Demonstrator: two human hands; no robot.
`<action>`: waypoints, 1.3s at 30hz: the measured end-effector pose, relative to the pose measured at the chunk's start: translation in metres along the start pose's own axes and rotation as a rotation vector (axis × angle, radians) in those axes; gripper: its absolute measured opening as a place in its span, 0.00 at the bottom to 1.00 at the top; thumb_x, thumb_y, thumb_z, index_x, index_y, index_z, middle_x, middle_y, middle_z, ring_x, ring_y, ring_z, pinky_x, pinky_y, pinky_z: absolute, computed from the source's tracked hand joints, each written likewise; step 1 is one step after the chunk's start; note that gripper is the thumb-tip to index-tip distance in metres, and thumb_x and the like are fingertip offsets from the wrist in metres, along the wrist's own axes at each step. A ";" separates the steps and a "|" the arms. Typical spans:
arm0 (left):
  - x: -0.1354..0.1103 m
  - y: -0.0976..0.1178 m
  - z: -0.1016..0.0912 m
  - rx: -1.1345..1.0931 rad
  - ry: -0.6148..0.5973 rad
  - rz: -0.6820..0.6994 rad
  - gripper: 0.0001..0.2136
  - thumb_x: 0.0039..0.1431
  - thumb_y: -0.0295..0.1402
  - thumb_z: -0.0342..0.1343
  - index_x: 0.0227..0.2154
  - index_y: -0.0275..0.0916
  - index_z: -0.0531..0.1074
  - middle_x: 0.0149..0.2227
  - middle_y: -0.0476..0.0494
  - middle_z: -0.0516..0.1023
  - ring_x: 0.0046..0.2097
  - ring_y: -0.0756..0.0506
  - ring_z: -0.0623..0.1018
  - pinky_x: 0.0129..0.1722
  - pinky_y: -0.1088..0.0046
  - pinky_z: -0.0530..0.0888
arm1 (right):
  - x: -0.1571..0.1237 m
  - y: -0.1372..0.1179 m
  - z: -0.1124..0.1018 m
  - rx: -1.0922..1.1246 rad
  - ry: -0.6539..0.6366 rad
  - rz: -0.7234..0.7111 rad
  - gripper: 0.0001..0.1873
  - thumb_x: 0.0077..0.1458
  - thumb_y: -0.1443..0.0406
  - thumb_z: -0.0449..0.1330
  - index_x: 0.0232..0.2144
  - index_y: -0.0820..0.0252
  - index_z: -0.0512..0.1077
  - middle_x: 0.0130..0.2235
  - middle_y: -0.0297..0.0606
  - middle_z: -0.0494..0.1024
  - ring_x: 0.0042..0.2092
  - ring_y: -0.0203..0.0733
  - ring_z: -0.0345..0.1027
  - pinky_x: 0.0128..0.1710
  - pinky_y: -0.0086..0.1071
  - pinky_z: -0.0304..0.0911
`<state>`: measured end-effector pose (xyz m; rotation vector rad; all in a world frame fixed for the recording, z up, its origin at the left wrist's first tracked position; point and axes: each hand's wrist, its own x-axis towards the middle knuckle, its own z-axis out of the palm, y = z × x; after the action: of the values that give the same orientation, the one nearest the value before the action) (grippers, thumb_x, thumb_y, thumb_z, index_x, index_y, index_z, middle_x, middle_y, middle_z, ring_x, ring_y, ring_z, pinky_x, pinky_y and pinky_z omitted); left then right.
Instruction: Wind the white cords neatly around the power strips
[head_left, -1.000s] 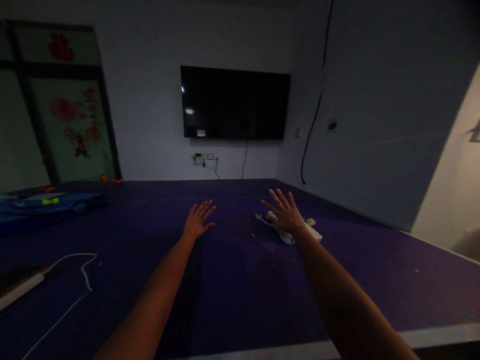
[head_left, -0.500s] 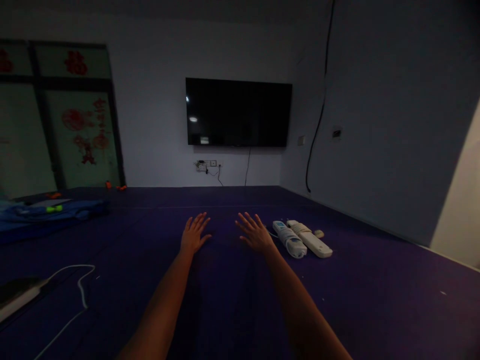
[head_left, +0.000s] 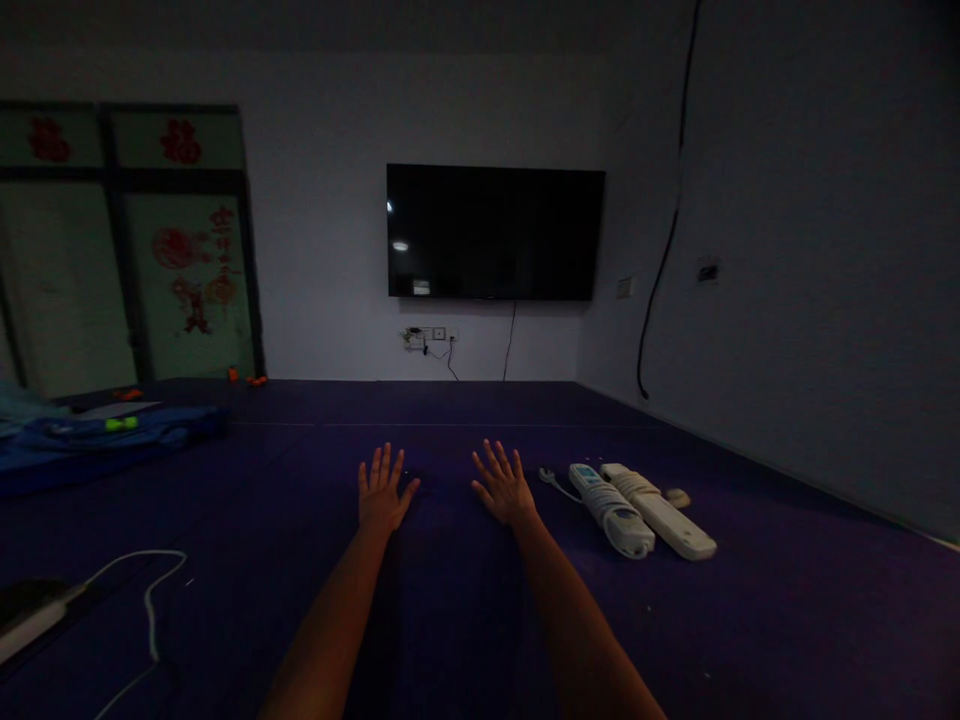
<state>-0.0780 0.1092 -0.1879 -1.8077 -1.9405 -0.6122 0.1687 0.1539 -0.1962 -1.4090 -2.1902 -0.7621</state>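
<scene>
Both my hands are stretched forward, palms down, over a dark purple surface (head_left: 465,600). My left hand (head_left: 385,495) has its fingers spread and holds nothing. My right hand (head_left: 506,488) is likewise spread and bare; whether either palm touches the surface I cannot tell. Just right of my right hand lies a white power strip (head_left: 613,512) with its cord wound round it and its plug (head_left: 547,476) pointing towards the hand. Beside it rests a second, cream-coloured power strip (head_left: 667,518), also wrapped in its cord.
A white cable (head_left: 152,610) runs from a white block (head_left: 34,630) at the lower left. Blue cloth (head_left: 157,430) with a green item (head_left: 121,424) on it lies at the far left. A television (head_left: 495,232) hangs on the back wall; a black cable (head_left: 660,280) hangs at right.
The view has turned slightly left, so the room appears shifted right. My hands' fingers now point more straight ahead and look more widely spread. The power strips sit farther from my right hand.
</scene>
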 end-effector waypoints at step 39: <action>0.010 -0.003 0.009 0.042 -0.289 0.010 0.37 0.53 0.57 0.21 0.61 0.42 0.39 0.65 0.44 0.37 0.64 0.40 0.35 0.58 0.50 0.39 | 0.000 0.000 0.007 0.056 -0.218 0.100 0.35 0.57 0.44 0.35 0.62 0.50 0.41 0.65 0.38 0.35 0.64 0.49 0.24 0.57 0.51 0.19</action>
<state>-0.0818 0.1222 -0.1892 -1.9675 -2.1071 -0.3167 0.1683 0.1583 -0.2020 -1.6253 -2.2609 -0.5290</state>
